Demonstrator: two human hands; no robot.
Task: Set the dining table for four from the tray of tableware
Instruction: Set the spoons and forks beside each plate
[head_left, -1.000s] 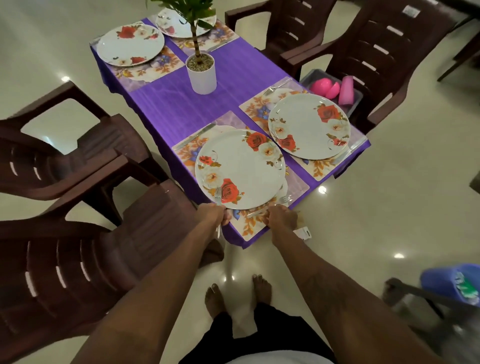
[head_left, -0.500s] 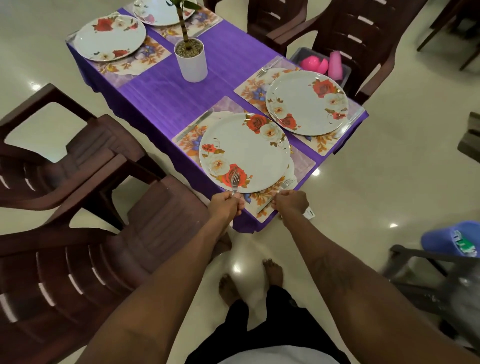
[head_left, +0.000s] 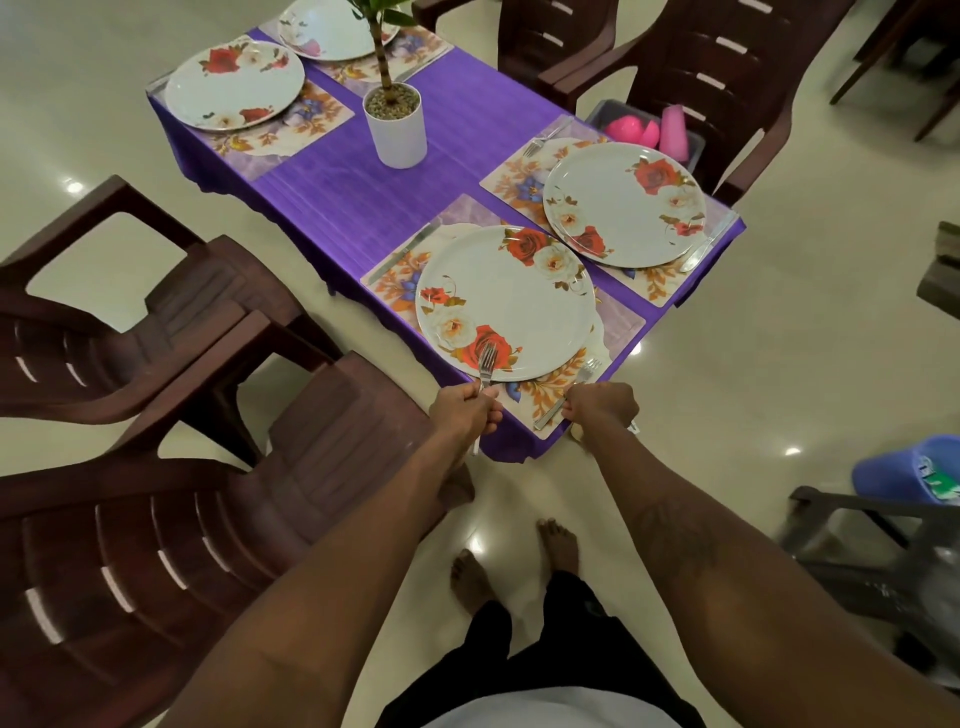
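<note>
My left hand (head_left: 465, 410) grips a fork (head_left: 487, 364) by its handle, tines up over the near edge of the closest floral plate (head_left: 506, 301). My right hand (head_left: 602, 408) pinches the handle of a second fork (head_left: 574, 387) that lies on the placemat (head_left: 618, 332) to the right of that plate. A knife (head_left: 402, 252) lies on the mat's far left side. The second plate (head_left: 623, 202) has a fork (head_left: 540, 141) and a spoon (head_left: 698, 254) beside it. Two more plates (head_left: 234, 85) sit at the far end of the purple table (head_left: 337, 202).
A white pot with a plant (head_left: 395, 122) stands mid-table. Brown plastic chairs (head_left: 156, 322) crowd the left side and others (head_left: 717, 73) the far right. A grey tray with pink cups (head_left: 649, 132) rests on a right chair. A blue bin (head_left: 914, 473) stands at right.
The fork in my left hand has risen so its tines stand over the plate's rim. My right hand stays on the second fork's handle. The view has shifted slightly.
</note>
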